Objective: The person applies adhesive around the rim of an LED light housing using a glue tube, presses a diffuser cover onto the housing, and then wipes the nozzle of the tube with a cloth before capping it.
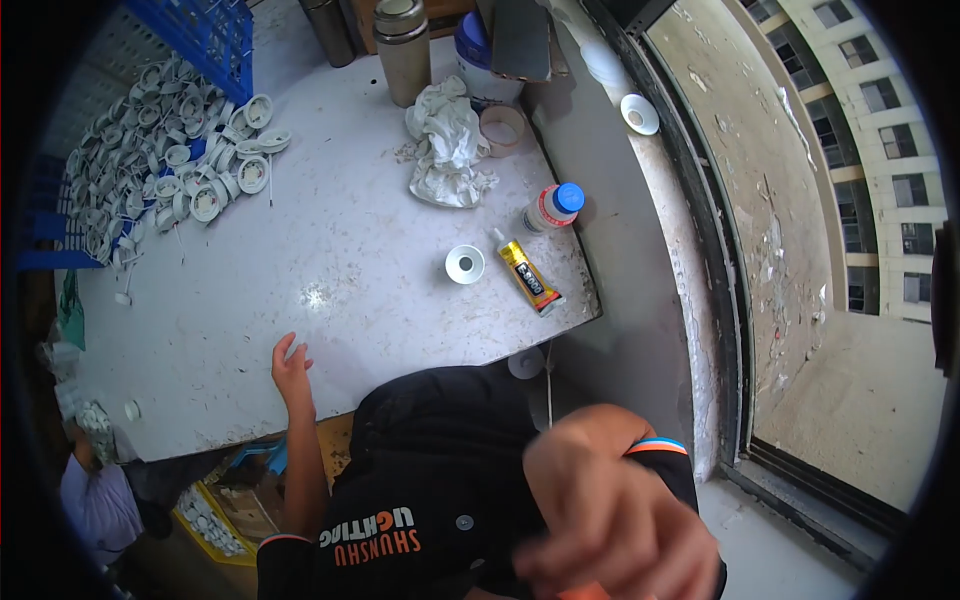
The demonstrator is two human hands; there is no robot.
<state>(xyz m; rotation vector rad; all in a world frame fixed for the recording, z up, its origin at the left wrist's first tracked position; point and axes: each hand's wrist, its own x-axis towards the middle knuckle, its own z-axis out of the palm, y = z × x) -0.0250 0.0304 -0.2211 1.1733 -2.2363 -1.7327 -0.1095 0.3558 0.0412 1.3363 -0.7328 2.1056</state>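
My left hand (292, 366) is over the front part of the white table (370, 300), its fingers apart and nothing between them. Close to the camera, my right hand (620, 510) is raised in front of my black shirt, blurred, with its fingers curled; whether it holds anything is hidden. A small white cup-shaped part (465, 264) sits on the table beside a yellow and black glue tube (525, 272). Behind the tube stands a bottle with a blue cap (555, 208). Many white round parts (190, 150) lie heaped at the back left.
Crumpled white tissue (445, 145), a tape roll (502, 130), a metal flask (402, 55) and a tub (485, 70) stand at the back. Blue crates (205, 40) border the heap. A window ledge is at right. Another person (98, 500) is at lower left, near a yellow bin (215, 525).
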